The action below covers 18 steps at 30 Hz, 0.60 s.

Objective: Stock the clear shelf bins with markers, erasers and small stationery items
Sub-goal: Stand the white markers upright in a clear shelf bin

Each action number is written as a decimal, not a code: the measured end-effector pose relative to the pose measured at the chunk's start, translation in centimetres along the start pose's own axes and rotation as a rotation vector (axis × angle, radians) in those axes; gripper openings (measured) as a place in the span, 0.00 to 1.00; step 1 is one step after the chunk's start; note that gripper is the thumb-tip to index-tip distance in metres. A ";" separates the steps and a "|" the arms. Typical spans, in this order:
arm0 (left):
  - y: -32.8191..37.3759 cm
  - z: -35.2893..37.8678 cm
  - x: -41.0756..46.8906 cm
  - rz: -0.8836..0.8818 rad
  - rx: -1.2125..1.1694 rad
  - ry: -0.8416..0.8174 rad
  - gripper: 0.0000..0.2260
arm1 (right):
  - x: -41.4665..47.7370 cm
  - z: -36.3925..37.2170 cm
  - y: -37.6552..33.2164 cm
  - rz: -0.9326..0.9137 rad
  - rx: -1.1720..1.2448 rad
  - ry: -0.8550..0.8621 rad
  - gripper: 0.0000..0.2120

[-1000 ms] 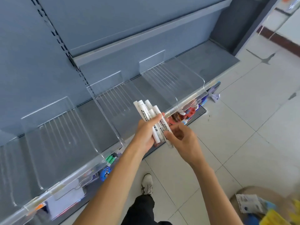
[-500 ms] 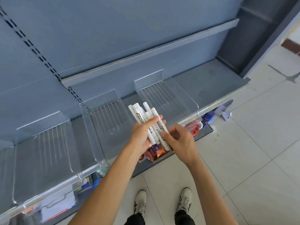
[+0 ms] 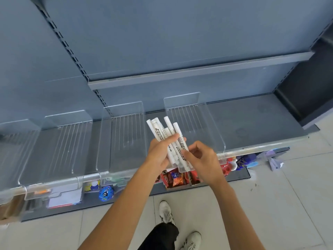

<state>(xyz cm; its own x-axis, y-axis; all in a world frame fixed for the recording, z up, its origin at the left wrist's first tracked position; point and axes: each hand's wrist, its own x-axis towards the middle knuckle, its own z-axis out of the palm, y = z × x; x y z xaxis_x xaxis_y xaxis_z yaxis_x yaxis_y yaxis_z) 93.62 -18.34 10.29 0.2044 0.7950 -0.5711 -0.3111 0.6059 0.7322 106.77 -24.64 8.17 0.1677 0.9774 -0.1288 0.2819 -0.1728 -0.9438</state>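
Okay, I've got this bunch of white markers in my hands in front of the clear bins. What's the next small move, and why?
Probably lower the white markers into the clear bin just behind them. Your left hand grips the bunch, your right hand pinches the lower ends, and that bin looks empty.

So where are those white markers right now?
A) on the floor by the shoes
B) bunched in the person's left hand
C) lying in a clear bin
B: the left hand grips the white markers in a bundle, and the right hand pinches one of them.
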 end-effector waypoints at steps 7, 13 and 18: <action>1.7 -1.0 5.6 -0.008 -0.025 0.026 0.09 | 6.4 0.8 0.2 0.013 -0.068 -0.043 0.03; 2.9 -1.5 9.3 -0.015 -0.052 0.077 0.07 | 11.3 0.9 0.7 0.057 -0.109 -0.122 0.04; 3.0 -1.5 11.0 0.004 -0.019 0.118 0.06 | 13.1 1.2 1.4 0.099 -0.055 -0.179 0.03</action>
<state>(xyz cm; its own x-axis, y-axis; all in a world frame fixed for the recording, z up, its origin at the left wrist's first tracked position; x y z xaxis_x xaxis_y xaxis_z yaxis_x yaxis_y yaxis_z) 93.53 -7.80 5.65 0.0933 0.7879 -0.6087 -0.3297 0.6013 0.7278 108.25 -11.92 4.80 0.0278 0.9604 -0.2772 0.3244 -0.2710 -0.9063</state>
